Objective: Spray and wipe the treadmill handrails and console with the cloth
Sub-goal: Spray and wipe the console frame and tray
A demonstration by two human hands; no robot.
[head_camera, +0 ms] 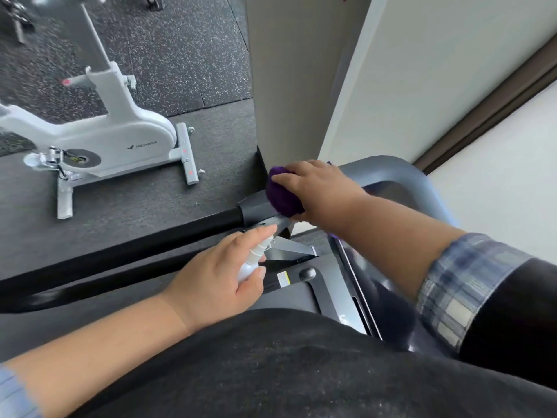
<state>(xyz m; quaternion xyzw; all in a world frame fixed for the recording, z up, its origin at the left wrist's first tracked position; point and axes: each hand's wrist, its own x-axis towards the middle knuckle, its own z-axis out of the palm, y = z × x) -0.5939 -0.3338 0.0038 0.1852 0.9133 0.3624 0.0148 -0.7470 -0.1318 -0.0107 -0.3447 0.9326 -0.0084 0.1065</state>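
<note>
Even, soft daylight, perhaps from the right; slight motion blur, wide-angle edge distortion.

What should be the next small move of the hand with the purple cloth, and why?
Probably slide the purple cloth along the black handrail: the right hand presses it on the grey joint, and the left hand holds the spray bottle beside it.

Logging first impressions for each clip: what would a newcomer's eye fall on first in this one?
Most striking is the purple cloth, pressed by the right hand onto the grey joint where the black handrail meets the console, centre frame. Just below, the left hand grips a small white spray bottle. A white exercise bike stands on the floor at upper left.
</note>
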